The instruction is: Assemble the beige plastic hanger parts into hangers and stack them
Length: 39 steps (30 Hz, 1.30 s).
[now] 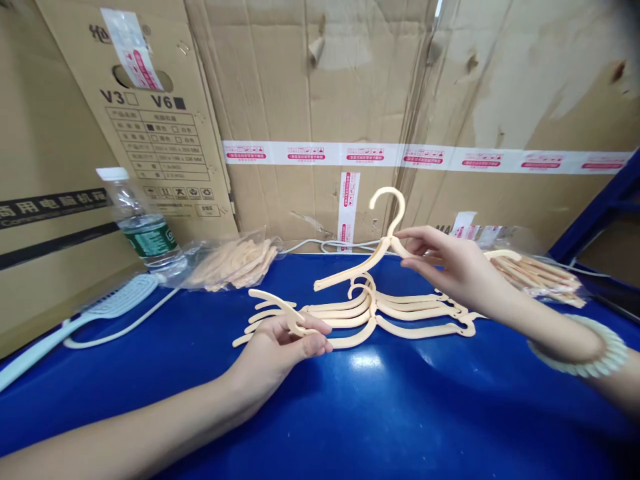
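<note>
Between the thumb and fingers of my left hand (270, 350) is a small beige curved hanger end piece (274, 299), one arm of it pointing up and left. My right hand (457, 263) pinches a beige folding clothes hanger (399, 215) near its centre joint, holding it above the table with the hook upward. One arm of this hanger slopes down to the left; part of its other side is behind my fingers. Below and behind both hands, several similar hangers (425, 331) lie unfolded in a stack on the blue table (380, 413). My left fingers cover part of the stack.
At the left are a water bottle (150, 237) and a pale hairbrush (123, 297). Clear bags of beige parts lie behind, a left bag (233, 263) and a right bag (543, 277). A white cable (125, 343) runs along the table; cardboard (300, 80) walls the back.
</note>
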{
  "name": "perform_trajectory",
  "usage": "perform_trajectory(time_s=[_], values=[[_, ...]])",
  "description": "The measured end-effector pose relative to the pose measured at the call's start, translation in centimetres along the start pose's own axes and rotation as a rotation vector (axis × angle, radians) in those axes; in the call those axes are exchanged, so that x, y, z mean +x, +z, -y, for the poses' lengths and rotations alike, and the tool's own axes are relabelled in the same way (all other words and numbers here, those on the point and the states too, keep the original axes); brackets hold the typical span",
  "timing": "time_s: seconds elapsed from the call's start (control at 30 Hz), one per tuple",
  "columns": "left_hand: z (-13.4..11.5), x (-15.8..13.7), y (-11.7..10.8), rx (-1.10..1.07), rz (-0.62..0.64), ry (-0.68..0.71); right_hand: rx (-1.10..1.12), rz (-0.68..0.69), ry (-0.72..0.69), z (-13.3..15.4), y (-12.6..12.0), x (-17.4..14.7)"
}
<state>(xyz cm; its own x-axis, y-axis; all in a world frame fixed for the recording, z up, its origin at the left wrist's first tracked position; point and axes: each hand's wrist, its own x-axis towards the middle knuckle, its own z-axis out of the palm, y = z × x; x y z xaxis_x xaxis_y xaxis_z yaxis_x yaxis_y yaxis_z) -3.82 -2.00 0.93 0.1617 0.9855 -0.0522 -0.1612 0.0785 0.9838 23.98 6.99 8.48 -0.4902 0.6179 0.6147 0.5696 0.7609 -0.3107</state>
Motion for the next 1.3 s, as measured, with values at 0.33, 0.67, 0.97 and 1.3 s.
perform_trajectory(time_s=[0.33, 0.67, 0.97, 1.3], values=[[-0.6, 0.1, 0.4, -0.116, -0.01, 0.085, 0.15, 0.095, 0.022, 2.8, 1.1, -5.3], [-0.5, -0.1, 0.6, -0.167, 0.05, 0.065, 0.064, 0.001, -0.225, 2.8, 1.7, -6.1], [-0.8, -0.3, 0.5, -0.212, 0.072, -0.01, 0.101, -0.03, -0.158, 3.0, 1.7, -7.2], [-1.3, -0.4, 0.7, -0.226, 0.09, -0.042, 0.074, -0.086, -0.095, 3.4, 1.5, -7.0]])
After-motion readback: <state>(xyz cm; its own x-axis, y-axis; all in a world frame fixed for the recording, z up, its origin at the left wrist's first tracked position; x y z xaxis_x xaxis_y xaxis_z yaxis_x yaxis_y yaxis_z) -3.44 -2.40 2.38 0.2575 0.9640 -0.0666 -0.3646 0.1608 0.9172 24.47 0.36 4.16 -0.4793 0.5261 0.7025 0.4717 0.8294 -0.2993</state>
